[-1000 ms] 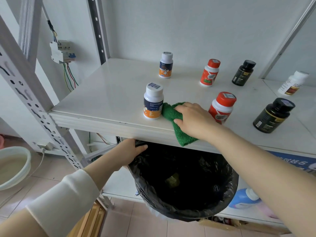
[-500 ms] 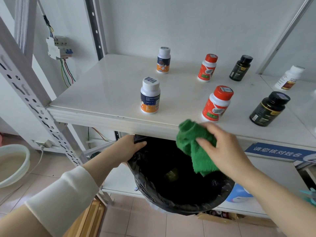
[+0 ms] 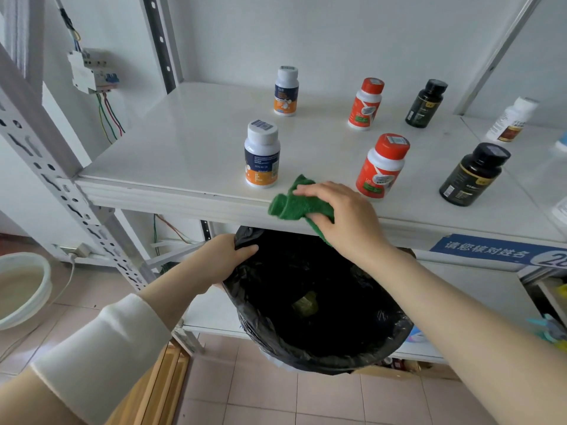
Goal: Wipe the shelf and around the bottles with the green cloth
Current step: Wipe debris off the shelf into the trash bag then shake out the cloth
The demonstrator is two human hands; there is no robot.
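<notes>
My right hand (image 3: 346, 216) grips the green cloth (image 3: 294, 204) on the front edge of the white shelf (image 3: 184, 154), between a white-capped blue and orange bottle (image 3: 261, 154) and a red-capped bottle (image 3: 382, 165). Part of the cloth hangs over the edge. Farther back stand another white-capped bottle (image 3: 286, 91), a second red-capped bottle (image 3: 365, 104) and a black bottle (image 3: 426, 103). A larger black bottle (image 3: 472, 174) stands at the front right. My left hand (image 3: 227, 259) holds the rim of a black bin bag (image 3: 313, 305) below the shelf.
A white bottle (image 3: 511, 119) stands on the neighbouring shelf at the right. A perforated metal upright (image 3: 61, 185) slants at the left. A white basin (image 3: 21, 289) sits on the tiled floor. A breaker box (image 3: 90, 72) with wires hangs on the wall.
My right hand lifted the cloth off the shelf and over the bin bag, then brought it back onto the shelf's front edge. My left hand stayed on the bag's rim.
</notes>
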